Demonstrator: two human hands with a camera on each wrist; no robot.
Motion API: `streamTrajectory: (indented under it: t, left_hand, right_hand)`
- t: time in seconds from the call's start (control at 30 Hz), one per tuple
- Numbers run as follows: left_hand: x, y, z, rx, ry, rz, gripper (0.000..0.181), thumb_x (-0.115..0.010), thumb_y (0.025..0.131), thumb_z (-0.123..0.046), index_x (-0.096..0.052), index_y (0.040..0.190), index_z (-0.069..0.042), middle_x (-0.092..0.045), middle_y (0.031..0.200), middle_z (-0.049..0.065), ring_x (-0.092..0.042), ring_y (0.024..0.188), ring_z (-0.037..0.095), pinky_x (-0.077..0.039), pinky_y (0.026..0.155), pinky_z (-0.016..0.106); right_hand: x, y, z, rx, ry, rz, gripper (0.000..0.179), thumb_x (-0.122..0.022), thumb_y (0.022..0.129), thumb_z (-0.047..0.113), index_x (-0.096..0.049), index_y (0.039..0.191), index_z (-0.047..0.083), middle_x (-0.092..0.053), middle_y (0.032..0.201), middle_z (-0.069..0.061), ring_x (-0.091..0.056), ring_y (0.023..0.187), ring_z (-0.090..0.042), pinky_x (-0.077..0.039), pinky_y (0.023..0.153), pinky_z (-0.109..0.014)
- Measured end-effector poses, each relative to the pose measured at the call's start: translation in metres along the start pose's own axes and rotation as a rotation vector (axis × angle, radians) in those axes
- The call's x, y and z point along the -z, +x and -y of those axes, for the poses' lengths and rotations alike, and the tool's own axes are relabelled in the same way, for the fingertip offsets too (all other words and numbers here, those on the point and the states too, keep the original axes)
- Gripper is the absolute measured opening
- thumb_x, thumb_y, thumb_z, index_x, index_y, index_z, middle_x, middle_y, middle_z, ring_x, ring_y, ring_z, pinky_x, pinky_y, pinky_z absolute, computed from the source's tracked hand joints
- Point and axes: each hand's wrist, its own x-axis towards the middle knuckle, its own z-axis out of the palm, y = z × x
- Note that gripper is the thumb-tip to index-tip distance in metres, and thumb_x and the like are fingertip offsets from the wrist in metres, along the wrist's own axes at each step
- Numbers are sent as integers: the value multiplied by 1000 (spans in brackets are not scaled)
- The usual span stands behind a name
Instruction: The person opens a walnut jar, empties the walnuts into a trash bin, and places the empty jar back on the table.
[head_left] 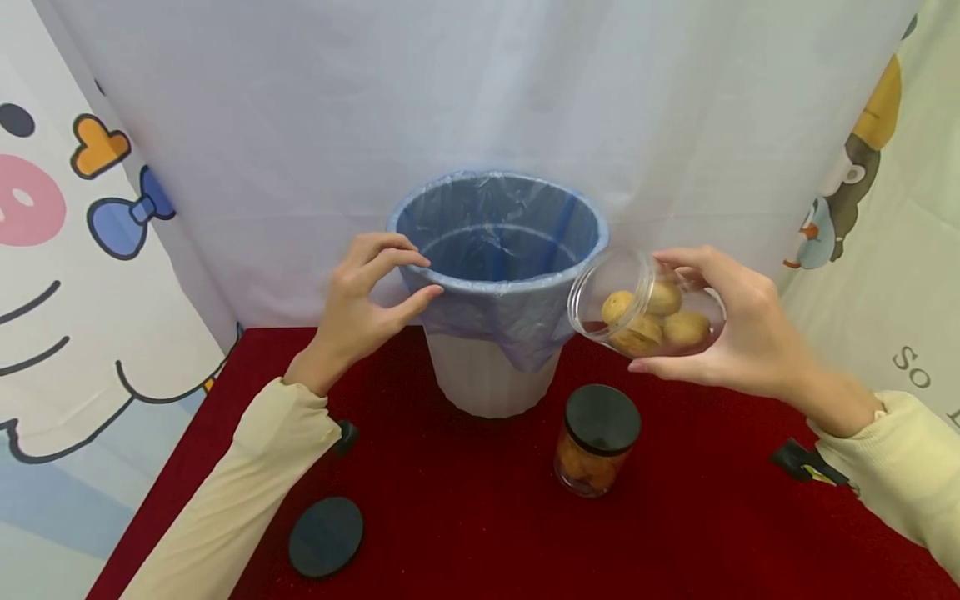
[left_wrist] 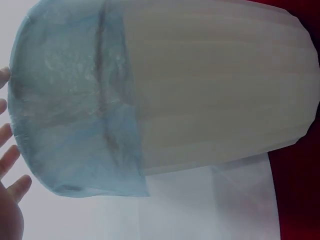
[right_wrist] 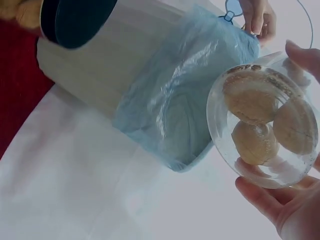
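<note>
My right hand [head_left: 738,321] grips a clear, open jar [head_left: 723,312], tilted onto its side with its mouth toward the bin. Inside lie several round, tan pieces [head_left: 686,329] that look like small potatoes; the right wrist view shows them through the jar's base [right_wrist: 227,137]. A white bin [head_left: 487,375] with a blue plastic liner [head_left: 495,308] folded over its rim stands in front of me. At the rim's left side is my left hand [head_left: 363,292], its fingers spread and slightly bent, holding nothing. Whether the fingertips touch the liner I cannot tell.
A second jar [head_left: 588,467] with a dark lid [head_left: 602,419] and brownish pieces inside stands upright before the bin. A loose dark lid [head_left: 326,537] lies at the front left on the red cloth [head_left: 465,517]. White curtains [head_left: 300,100] hang behind and at both sides.
</note>
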Motion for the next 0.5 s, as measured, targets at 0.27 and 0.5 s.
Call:
streamTrajectory:
  t: [0.27, 0.5]
  left_hand:
    - [-7, -1, 7, 13, -23, -24, 28, -85, 66, -10, -68, 88, -8, -59, 97, 11, -47, 92, 29, -36, 79, 39]
    - [-11, -4, 9, 6, -23, -40, 29, -84, 66, -10, -67, 89, -8, -58, 97, 11, -47, 93, 30, -36, 80, 41]
  right_hand:
    - [10, 9, -9, -18, -48, 25, 91, -86, 53, 55, -59, 119, -1, -63, 111, -7, -58, 86, -16, -40, 82, -17]
    - [17, 15, -18, -44, -77, 46, 96, -95, 36, 23, -58, 121, 0, -63, 112, -8, -57, 86, -16, -39, 82, -16]
